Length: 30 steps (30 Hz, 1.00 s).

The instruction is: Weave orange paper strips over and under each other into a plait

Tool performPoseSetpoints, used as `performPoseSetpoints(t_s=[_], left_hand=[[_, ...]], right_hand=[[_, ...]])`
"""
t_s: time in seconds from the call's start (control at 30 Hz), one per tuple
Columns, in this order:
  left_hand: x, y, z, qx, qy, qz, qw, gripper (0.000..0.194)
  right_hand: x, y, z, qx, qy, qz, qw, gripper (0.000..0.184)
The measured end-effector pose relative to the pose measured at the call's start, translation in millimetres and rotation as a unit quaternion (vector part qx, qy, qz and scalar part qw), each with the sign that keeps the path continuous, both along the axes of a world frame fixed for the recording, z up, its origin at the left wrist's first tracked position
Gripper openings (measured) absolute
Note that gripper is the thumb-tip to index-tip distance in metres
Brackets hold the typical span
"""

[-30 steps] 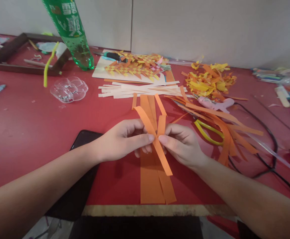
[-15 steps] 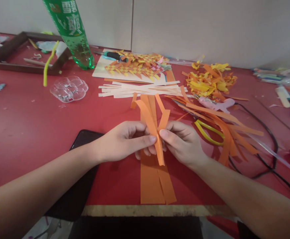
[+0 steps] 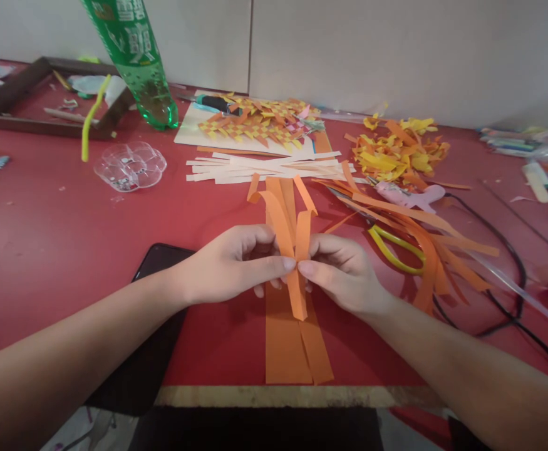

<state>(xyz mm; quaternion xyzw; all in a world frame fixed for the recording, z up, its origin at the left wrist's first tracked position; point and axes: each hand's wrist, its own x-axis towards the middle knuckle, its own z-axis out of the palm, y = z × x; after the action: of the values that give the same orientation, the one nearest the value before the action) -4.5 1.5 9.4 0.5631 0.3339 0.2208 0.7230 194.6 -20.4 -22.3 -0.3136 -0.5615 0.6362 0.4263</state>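
Note:
Between thumb and fingers, my left hand (image 3: 255, 260) pinches a folded orange paper strip (image 3: 284, 228) whose upper end bends over at the top. From the other side my right hand (image 3: 342, 269) grips the same folded paper, with a bent orange length (image 3: 303, 232) standing up beside its thumb. Both thumbs almost meet where the paper comes to a narrow doubled end pointing down toward me. Beneath the hands, wider orange paper strips (image 3: 287, 351) lie flat and reach the table's front edge. My fingers behind the paper are partly hidden.
A black phone (image 3: 133, 376) lies under my left forearm. Yellow-handled scissors (image 3: 396, 250), loose orange strips (image 3: 436, 263) and a pink glue gun (image 3: 409, 195) with a black cord are at right. Behind are white strips (image 3: 264, 168), woven pieces (image 3: 255, 128) and a green bottle (image 3: 137, 69).
The lower end of the strip, earlier a flat tail slanting right, is now folded narrow and points straighter down. The right-hand length has turned more upright. Both hands stay close together.

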Motion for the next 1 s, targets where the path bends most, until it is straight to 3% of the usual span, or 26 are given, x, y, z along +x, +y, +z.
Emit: performPoseSetpoints(t_s=[0.47, 0.73, 1.0], left_hand=[[-2.0, 0.0, -1.1, 0.004, 0.014, -0.014, 1.0, 0.012], [-0.8, -1.8, 1.6, 0.073, 0.042, -0.018, 0.996, 0.01], [-1.2, -2.2, 1.8, 0.1, 0.074, -0.014, 0.992, 0.014]], right_hand=[[1.8, -0.9, -4.0, -0.012, 0.019, 0.003, 1.0, 0.012], [-2.7, 0.2, 4.7, 0.017, 0.012, 0.021, 1.0, 0.011], [-0.7, -3.3, -0.9, 0.027, 0.003, -0.005, 1.0, 0.013]])
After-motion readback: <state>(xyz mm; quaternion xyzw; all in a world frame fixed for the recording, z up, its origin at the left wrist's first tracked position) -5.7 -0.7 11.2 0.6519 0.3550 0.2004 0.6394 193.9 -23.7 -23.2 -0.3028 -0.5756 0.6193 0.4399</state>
